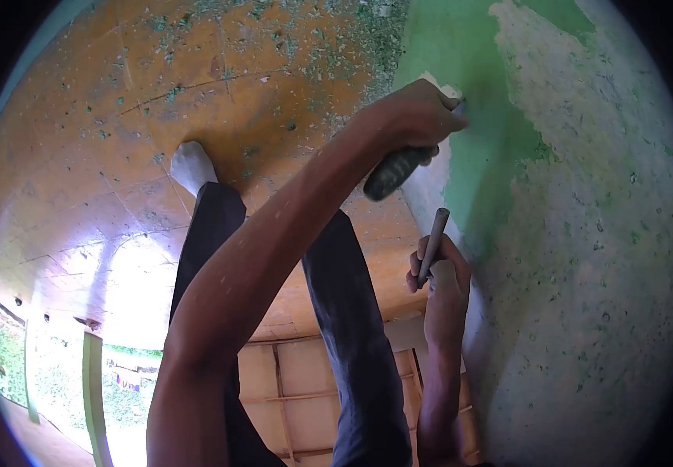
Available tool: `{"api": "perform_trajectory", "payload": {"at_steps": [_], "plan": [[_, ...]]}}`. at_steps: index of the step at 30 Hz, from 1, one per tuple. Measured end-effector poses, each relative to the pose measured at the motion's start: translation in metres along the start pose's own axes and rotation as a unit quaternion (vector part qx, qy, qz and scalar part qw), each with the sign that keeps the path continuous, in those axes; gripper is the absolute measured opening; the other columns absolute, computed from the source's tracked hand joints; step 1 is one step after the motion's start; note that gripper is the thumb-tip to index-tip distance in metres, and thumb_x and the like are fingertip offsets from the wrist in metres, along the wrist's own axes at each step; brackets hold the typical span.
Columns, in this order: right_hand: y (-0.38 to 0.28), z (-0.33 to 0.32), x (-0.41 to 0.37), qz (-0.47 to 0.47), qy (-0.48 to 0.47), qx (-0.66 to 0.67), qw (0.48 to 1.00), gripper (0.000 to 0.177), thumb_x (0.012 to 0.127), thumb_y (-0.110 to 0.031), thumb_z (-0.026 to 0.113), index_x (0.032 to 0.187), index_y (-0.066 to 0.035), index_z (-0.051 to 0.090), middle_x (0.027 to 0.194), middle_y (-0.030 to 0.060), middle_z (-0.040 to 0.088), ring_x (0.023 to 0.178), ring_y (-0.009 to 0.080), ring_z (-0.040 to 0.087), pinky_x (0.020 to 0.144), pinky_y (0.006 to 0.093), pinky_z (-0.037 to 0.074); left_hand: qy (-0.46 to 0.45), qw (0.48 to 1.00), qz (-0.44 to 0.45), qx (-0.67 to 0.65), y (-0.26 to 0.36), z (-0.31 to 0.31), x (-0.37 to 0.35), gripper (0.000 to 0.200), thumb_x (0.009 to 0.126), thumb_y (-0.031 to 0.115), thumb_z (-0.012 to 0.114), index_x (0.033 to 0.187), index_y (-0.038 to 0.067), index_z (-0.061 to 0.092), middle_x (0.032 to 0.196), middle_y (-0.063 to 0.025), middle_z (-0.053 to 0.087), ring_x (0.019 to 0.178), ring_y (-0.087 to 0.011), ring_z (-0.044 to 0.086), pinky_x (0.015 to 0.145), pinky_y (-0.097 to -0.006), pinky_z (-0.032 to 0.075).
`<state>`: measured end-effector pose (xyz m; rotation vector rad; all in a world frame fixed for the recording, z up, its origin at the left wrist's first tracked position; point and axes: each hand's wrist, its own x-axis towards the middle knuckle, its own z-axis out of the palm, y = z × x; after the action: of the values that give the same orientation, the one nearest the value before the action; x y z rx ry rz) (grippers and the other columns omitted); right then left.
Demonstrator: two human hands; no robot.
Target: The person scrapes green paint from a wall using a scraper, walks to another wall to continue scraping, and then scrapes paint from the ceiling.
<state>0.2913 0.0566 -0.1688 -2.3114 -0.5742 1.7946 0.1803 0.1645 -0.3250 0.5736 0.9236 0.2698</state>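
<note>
My left hand [426, 117] reaches across to the wall at the upper middle, fingers closed around a dark, rounded, ridged object [393, 173] whose lower end sticks out below the palm. Its fingertips are at the green paint [484, 124], beside a bare pale patch. Lower down, my right hand [445, 276] is closed around a grey stick-like tool [434, 243], which points upward close to the wall without visibly touching it. What kind of tool each hand grips cannot be made out fully.
The wall [585, 296] on the right is mostly bare and mottled grey. Green paint flakes [274, 39] lie scattered over the orange tiled floor [173, 101]. My bare foot [192, 167] and dark trousers [352, 311] are below. Bright openings [126, 381] are at the lower left.
</note>
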Motion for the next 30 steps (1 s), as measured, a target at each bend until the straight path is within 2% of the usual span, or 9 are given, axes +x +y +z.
{"api": "perform_trajectory", "payload": {"at_steps": [4, 6, 10, 12, 13, 16, 20, 25, 30], "plan": [[0.008, 0.0, 0.0, -0.005, -0.017, 0.0, 1.0, 0.019, 0.077, -0.007, 0.031, 0.079, -0.001, 0.049, 0.067, 0.0028, 0.042, 0.059, 0.0098, 0.038, 0.055, 0.0259, 0.036, 0.044, 0.998, -0.012, -0.033, -0.018, -0.005, 0.02, 0.046, 0.089, 0.032, 0.061, 0.119, -0.002, 0.06, 0.07, -0.0071, 0.057, 0.053, -0.0138, 0.058, 0.048, -0.03, 0.05], [0.005, -0.003, 0.001, 0.01, -0.015, -0.007, 1.0, 0.019, 0.077, -0.007, 0.031, 0.079, -0.001, 0.049, 0.067, 0.0027, 0.042, 0.059, 0.0099, 0.038, 0.055, 0.0259, 0.036, 0.056, 0.997, -0.044, 0.015, -0.022, -0.007, 0.036, 0.047, 0.089, 0.034, 0.062, 0.123, 0.001, 0.059, 0.074, -0.0073, 0.057, 0.054, -0.0139, 0.058, 0.049, -0.0294, 0.05], [0.003, -0.005, 0.001, -0.003, 0.006, 0.012, 1.0, 0.018, 0.077, -0.006, 0.031, 0.079, -0.002, 0.049, 0.067, 0.0025, 0.042, 0.058, 0.01, 0.037, 0.055, 0.0258, 0.036, 0.035, 0.998, -0.013, -0.05, -0.008, 0.006, 0.0, 0.048, 0.089, 0.034, 0.062, 0.125, 0.002, 0.058, 0.074, -0.0068, 0.057, 0.053, -0.0135, 0.057, 0.048, -0.0292, 0.049], [0.007, -0.003, 0.005, -0.002, -0.008, 0.008, 1.0, 0.017, 0.077, -0.006, 0.031, 0.078, -0.002, 0.048, 0.067, 0.0024, 0.041, 0.058, 0.0097, 0.037, 0.055, 0.026, 0.035, 0.069, 0.997, -0.042, 0.006, -0.026, -0.008, 0.032, 0.048, 0.088, 0.034, 0.062, 0.124, 0.002, 0.058, 0.075, -0.0065, 0.057, 0.054, -0.0125, 0.057, 0.048, -0.0292, 0.049], [0.006, -0.004, 0.007, -0.007, -0.009, 0.009, 1.0, 0.017, 0.077, -0.006, 0.031, 0.078, -0.002, 0.048, 0.067, 0.0024, 0.041, 0.058, 0.0097, 0.037, 0.055, 0.026, 0.035, 0.015, 0.998, -0.045, -0.033, -0.027, -0.019, 0.035, 0.048, 0.088, 0.033, 0.063, 0.125, 0.002, 0.058, 0.077, -0.0064, 0.058, 0.054, -0.0114, 0.056, 0.048, -0.0287, 0.048], [0.01, -0.004, 0.009, 0.006, -0.014, 0.008, 1.0, 0.016, 0.077, -0.005, 0.031, 0.077, -0.002, 0.047, 0.066, 0.0023, 0.041, 0.058, 0.0094, 0.038, 0.054, 0.0261, 0.035, -0.002, 1.0, -0.006, 0.008, -0.013, -0.01, 0.011, 0.05, 0.088, 0.033, 0.063, 0.127, 0.003, 0.056, 0.075, -0.0049, 0.056, 0.054, -0.011, 0.055, 0.046, -0.0268, 0.047], [0.012, -0.001, 0.007, 0.009, -0.025, -0.018, 1.0, 0.016, 0.077, -0.004, 0.031, 0.076, -0.002, 0.047, 0.066, 0.0025, 0.04, 0.058, 0.0096, 0.038, 0.054, 0.026, 0.035, 0.051, 0.998, -0.028, -0.004, -0.031, -0.018, 0.035, 0.048, 0.088, 0.036, 0.062, 0.123, 0.003, 0.06, 0.077, -0.0061, 0.057, 0.054, -0.0115, 0.055, 0.048, -0.0276, 0.047], [0.003, -0.004, 0.007, 0.011, 0.004, 0.005, 1.0, 0.016, 0.077, -0.003, 0.031, 0.076, -0.002, 0.048, 0.065, 0.0024, 0.04, 0.058, 0.0097, 0.038, 0.054, 0.0258, 0.035, 0.036, 0.999, 0.022, -0.003, -0.019, -0.004, 0.011, 0.052, 0.088, 0.037, 0.063, 0.128, 0.004, 0.056, 0.073, -0.004, 0.054, 0.053, -0.0111, 0.054, 0.047, -0.0265, 0.047], [0.001, -0.002, 0.01, -0.008, -0.009, -0.005, 1.0, 0.016, 0.076, -0.004, 0.032, 0.076, -0.002, 0.047, 0.066, 0.0024, 0.04, 0.058, 0.0098, 0.038, 0.054, 0.026, 0.035, 0.029, 1.0, -0.003, -0.001, -0.036, -0.019, 0.033, 0.049, 0.087, 0.035, 0.064, 0.124, 0.003, 0.059, 0.079, -0.0081, 0.06, 0.056, -0.0124, 0.057, 0.051, -0.0295, 0.048]]}}
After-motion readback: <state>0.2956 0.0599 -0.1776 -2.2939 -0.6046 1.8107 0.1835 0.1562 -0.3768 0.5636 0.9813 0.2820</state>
